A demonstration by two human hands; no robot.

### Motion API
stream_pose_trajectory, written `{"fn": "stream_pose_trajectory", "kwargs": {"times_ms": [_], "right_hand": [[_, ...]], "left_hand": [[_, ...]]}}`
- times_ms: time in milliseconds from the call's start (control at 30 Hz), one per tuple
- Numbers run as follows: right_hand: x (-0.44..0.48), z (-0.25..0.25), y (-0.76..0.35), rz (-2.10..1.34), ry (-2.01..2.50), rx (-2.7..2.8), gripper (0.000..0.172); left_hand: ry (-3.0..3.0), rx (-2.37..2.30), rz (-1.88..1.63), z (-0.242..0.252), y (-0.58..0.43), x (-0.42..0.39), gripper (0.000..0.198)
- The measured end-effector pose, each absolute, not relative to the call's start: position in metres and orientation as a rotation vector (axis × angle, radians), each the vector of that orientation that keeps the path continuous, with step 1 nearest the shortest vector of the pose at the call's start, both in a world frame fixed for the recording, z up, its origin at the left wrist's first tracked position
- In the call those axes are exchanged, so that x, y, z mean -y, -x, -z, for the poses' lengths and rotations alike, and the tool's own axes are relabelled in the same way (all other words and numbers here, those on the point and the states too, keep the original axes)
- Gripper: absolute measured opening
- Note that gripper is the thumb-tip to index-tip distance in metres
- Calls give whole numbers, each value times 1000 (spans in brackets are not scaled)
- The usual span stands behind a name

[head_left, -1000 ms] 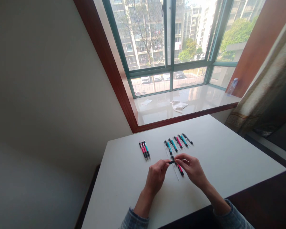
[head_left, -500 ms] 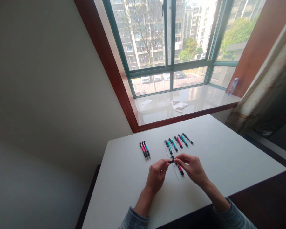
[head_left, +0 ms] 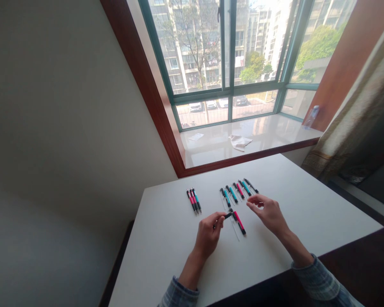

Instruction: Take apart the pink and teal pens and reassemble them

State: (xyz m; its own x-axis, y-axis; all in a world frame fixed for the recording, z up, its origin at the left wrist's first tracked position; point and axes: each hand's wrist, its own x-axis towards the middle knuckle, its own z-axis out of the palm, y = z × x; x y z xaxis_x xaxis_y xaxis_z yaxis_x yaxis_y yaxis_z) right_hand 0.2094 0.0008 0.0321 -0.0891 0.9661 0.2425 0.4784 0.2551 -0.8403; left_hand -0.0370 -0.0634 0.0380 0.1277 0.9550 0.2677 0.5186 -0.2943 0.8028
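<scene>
My left hand (head_left: 210,228) is closed around a small black pen part (head_left: 227,215), holding it just above the white table (head_left: 307,213). My right hand (head_left: 266,212) hovers to the right with thumb and forefinger pinched; whether anything is between them I cannot make out. A pink-and-black pen (head_left: 239,222) lies on the table between the hands, beside a thin clear refill (head_left: 235,230). Behind them sits a row of several blue and pink pens (head_left: 238,190). A separate group of three pens (head_left: 194,200) lies to the left.
A wide marble window sill (head_left: 269,132) beyond the table holds a crumpled white cloth (head_left: 240,141), a paper scrap (head_left: 196,137) and a plastic bottle (head_left: 311,116). A curtain (head_left: 355,119) hangs at the right. A plain wall stands to the left.
My right hand has let go of the black part and moved right and away, toward the row of pens. The left hand keeps the part and has dropped slightly.
</scene>
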Motion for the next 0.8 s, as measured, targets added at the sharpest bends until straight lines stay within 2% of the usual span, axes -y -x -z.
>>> {"fn": "stream_pose_trajectory", "kwargs": {"times_ms": [133, 333, 800], "right_hand": [[-7, -16, -201, -698, 1373, 1880, 20], [-14, -5, -186, -632, 1395, 1928, 20], [-3, -20, -187, -641, 1388, 1803, 23]], "left_hand": [[-1882, -1422, -1071, -40, 36, 63, 37], [-1866, -1456, -1111, -42, 36, 62, 34], [-1827, -1457, -1139, -45, 35, 64, 23]]}}
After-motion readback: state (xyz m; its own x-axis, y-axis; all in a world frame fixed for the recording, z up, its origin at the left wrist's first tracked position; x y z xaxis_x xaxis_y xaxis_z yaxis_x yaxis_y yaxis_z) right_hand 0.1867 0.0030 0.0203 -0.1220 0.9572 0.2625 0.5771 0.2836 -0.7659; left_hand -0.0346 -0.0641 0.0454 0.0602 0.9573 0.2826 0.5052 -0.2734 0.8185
